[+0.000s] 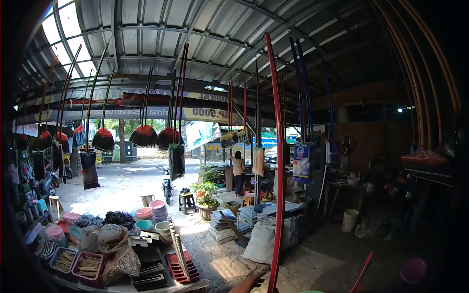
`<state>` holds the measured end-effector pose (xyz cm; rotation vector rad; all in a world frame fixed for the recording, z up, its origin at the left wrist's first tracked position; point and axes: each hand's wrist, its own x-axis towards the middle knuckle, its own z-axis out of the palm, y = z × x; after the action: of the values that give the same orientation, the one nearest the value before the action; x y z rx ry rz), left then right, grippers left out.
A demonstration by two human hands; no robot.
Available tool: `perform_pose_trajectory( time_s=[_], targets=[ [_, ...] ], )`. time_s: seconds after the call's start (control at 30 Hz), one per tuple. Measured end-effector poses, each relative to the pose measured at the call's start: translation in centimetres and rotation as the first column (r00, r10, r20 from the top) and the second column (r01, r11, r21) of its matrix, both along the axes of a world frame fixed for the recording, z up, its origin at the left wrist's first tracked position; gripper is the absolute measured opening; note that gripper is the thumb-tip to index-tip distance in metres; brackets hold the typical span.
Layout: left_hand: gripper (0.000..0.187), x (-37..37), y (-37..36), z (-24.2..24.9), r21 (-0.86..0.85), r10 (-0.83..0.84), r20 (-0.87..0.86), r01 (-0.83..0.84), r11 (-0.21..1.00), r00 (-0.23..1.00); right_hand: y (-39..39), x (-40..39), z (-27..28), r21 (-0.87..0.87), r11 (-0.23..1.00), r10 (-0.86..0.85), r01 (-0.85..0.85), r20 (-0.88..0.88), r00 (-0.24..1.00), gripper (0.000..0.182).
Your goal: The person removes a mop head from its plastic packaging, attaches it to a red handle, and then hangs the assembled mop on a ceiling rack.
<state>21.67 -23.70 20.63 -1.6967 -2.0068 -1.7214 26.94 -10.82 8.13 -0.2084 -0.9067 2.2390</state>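
My left hand (pixel 248 283) shows only in part at the bottom edge, fingers stretched out toward a long red pole (pixel 279 146). The pole stands nearly upright through the middle of the view, its rounded top near the roof beams and its lower end cut off by the frame. The fingertips are just left of the pole, with a gap between. Right of the pole, a shorter red stick (pixel 362 271) leans up from the bottom edge. My right hand is out of view.
Brooms (pixel 144 136) hang in a row from the roof. At left, a table bears baskets of wooden sticks (pixel 88 266), basins (pixel 144 225) and red trays (pixel 182 267). White sacks (pixel 265 243) stand behind the pole. A purple bucket (pixel 413 270) is at lower right. A person (pixel 239 172) stands farther back.
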Motion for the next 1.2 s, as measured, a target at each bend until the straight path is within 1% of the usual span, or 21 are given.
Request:
perform_pose_trajectory(
  time_s=[0.03, 0.07, 0.13, 0.17, 0.2, 0.27, 0.3, 0.33, 0.4, 0.47, 0.5, 0.53, 0.6, 0.67, 0.7, 0.8, 0.93, 0.97, 1.0, 1.07, 1.2],
  targets=[
    [0.085, -0.5, -1.0, 0.2, -0.081, -0.018, -0.015, 0.017, 0.997, 1.0, 0.7, -0.5, 2.5, 0.39, 0.91, -0.134, 0.141, -0.045, 0.99, 0.032],
    [0.085, -1.0, -1.8, 0.5, -0.076, -0.019, -0.017, 0.018, 0.997, 1.0, 1.5, -1.0, 5.3, 0.711, 0.653, -0.238, 0.263, -0.137, 0.962, 0.029],
    [0.085, -1.7, -3.5, 2.2, -0.157, -0.049, -0.076, 0.037, 0.987, 0.996, 2.4, -3.2, 9.3, 0.813, 0.27, -0.335, 0.515, -0.422, 0.842, 0.024],
    [0.085, -2.4, -4.3, 2.8, -0.204, -0.048, -0.096, 0.027, 0.979, 0.994, 3.1, -5.3, 9.9, 0.798, 0.251, -0.356, 0.547, -0.45, 0.819, 0.022],
    [0.085, -3.5, -4.6, 2.9, -0.2, -0.038, -0.095, 0.019, 0.98, 0.995, 3.6, -7.2, 10.4, 0.78, 0.232, -0.379, 0.581, -0.477, 0.793, 0.02],
    [0.085, -5.9, -5.2, 3.0, -0.137, -0.051, -0.216, 0.021, 0.99, 0.975, 4.1, -9.0, 13.5, 0.922, 0.274, -0.308, 0.275, -0.187, 0.933, 0.042],
    [0.084, -7.0, -5.6, 4.2, -0.154, -0.088, -0.174, 0.061, 0.986, 0.981, 3.4, -10.8, 14.9, 0.88, 0.355, -0.249, 0.317, -0.238, 0.939, 0.032],
    [0.085, -8.6, -5.8, 4.6, -0.156, -0.067, -0.219, 0.032, 0.987, 0.973, 2.9, -13.0, 15.9, 0.831, 0.434, -0.194, 0.348, -0.291, 0.937, 0.025],
    [0.079, -12.8, -5.7, 4.9, 0.023, -0.03, -0.325, 0.039, 0.999, 0.945, 3.1, -17.5, 17.5, 0.836, 0.364, -0.188, 0.41, -0.365, 0.912, 0.022],
    [0.065, -17.3, -5.9, 5.9, 0.177, 0.12, -0.458, -0.042, 0.983, 0.881, 2.8, -22.7, 19.2, 0.779, 0.353, -0.253, 0.517, -0.453, 0.855, 0.02],
    [0.086, -19.3, -6.7, 6.4, -0.021, 0.01, -0.409, -0.021, 1.0, 0.913, 2.5, -24.6, 20.5, 0.783, 0.319, -0.235, 0.534, -0.48, 0.845, 0.019],
    [0.086, -20.7, -7.1, 6.9, -0.005, 0.025, -0.394, -0.03, 1.0, 0.919, 2.1, -26.4, 21.6, 0.797, 0.311, -0.22, 0.518, -0.47, 0.855, 0.019],
    [0.083, -23.4, -7.5, 8.1, 0.143, 0.134, -0.541, -0.066, 0.988, 0.83, 1.2, -29.6, 23.2, 0.728, 0.379, -0.219, 0.571, -0.529, 0.82, 0.019],
    [0.082, -25.6, -8.2, 9.1, 0.118, 0.119, -0.514, -0.067, 0.991, 0.85, 0.7, -31.6, 24.3, 0.741, 0.373, -0.215, 0.559, -0.517, 0.829, 0.019],
    [0.082, -26.4, -8.6, 9.6, 0.118, 0.12, -0.522, -0.068, 0.991, 0.845, 1.2, -32.3, 24.5, 0.796, 0.384, -0.172, 0.468, -0.436, 0.883, 0.032],
    [0.081, -29.0, -9.1, 10.2, 0.164, 0.134, -0.534, -0.053, 0.985, 0.835, 0.0, -34.5, 26.5, 0.774, 0.383, -0.194, 0.505, -0.467, 0.863, 0.034],
    [0.082, -31.5, -9.4, 11.9, 0.219, 0.27, -0.655, -0.165, 0.962, 0.706, 0.0, -37.1, 29.2, 0.776, 0.385, -0.181, 0.5, -0.468, 0.865, 0.034],
    [0.082, -31.9, -9.3, 12.6, 0.245, 0.311, -0.673, -0.195, 0.95, 0.671, -0.3, -37.7, 30.1, 0.764, 0.366, -0.191, 0.531, -0.497, 0.846, 0.033],
    [0.082, -32.6, -9.0, 13.4, 0.255, 0.321, -0.686, -0.198, 0.946, 0.653, -0.3, -38.6, 30.9, 0.743, 0.275, -0.231, 0.61, -0.565, 0.792, 0.034],
    [0.081, -33.5, -8.5, 15.0, 0.302, 0.395, -0.726, -0.255, 0.919, 0.563, -0.5, -39.9, 32.9, 0.708, 0.262, -0.231, 0.656, -0.614, 0.755, 0.034],
    [0.082, -35.4, -7.5, 18.3, 0.292, 0.423, -0.741, -0.317, 0.903, 0.521, 1.0, -43.1, 37.6, 0.706, 0.321, -0.213, 0.631, -0.596, 0.774, 0.032]
  ],
)
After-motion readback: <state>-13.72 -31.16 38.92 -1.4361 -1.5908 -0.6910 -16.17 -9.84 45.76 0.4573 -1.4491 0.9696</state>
